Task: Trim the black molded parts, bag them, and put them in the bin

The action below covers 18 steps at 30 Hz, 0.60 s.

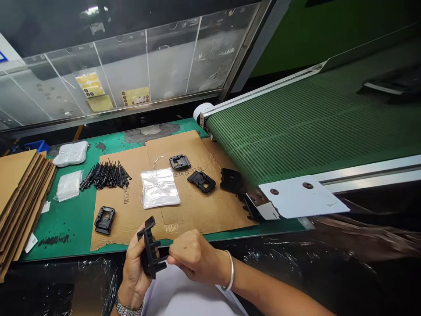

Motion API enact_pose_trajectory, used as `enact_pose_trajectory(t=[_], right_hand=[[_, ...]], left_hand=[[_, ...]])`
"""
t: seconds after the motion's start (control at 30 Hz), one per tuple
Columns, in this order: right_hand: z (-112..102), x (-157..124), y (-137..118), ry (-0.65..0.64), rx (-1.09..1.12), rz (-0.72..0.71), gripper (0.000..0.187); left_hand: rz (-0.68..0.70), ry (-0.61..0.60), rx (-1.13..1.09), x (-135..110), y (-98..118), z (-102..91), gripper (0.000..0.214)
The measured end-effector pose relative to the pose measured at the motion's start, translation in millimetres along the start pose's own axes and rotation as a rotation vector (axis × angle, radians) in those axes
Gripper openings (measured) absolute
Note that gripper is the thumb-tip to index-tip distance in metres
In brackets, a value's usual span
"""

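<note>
My left hand grips a black plastic part with several short posts along one side, held upright at the table's front edge. My right hand, with a silver bangle at the wrist, is closed in a pinch just beside the posts. Whatever its fingertips hold is too small to make out. Beyond my hands lies a stack of clear plastic bags. Black frame-like plastic parts rest on the cardboard: one at the left, two on the right, a bracket and another bracket.
A pile of thin black rods lies left of the bags. Packs of clear bags and stacked cardboard are farther left. A green conveyor belt slopes down at the right, with dark parts at its lower end.
</note>
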State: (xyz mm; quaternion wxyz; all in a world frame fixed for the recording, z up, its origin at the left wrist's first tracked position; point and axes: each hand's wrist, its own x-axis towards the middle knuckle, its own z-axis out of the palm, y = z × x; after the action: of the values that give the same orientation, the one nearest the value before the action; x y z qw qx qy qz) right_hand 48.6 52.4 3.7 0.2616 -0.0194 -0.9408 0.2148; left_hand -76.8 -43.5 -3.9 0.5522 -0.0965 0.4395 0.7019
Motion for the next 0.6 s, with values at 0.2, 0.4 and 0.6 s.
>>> enact_pose_trajectory(t=[0.2,0.4,0.6], right_hand=[[-0.5,-4.1,-4.3,0.045,0.141,0.043,0.048],[-1.4,12.1,-4.6,0.152,0.081,0.322,0.042],[3.8,9.5,-1.2,0.082,0.045,0.394,0.043]], left_hand=[[0.073,0.000,0.022,2.4,3.0,1.9,0.039],[0.168,0.010,0.058,-0.3,0.6,5.9,0.056],[0.176,-0.014,0.107,0.2,1.2,-1.5,0.061]])
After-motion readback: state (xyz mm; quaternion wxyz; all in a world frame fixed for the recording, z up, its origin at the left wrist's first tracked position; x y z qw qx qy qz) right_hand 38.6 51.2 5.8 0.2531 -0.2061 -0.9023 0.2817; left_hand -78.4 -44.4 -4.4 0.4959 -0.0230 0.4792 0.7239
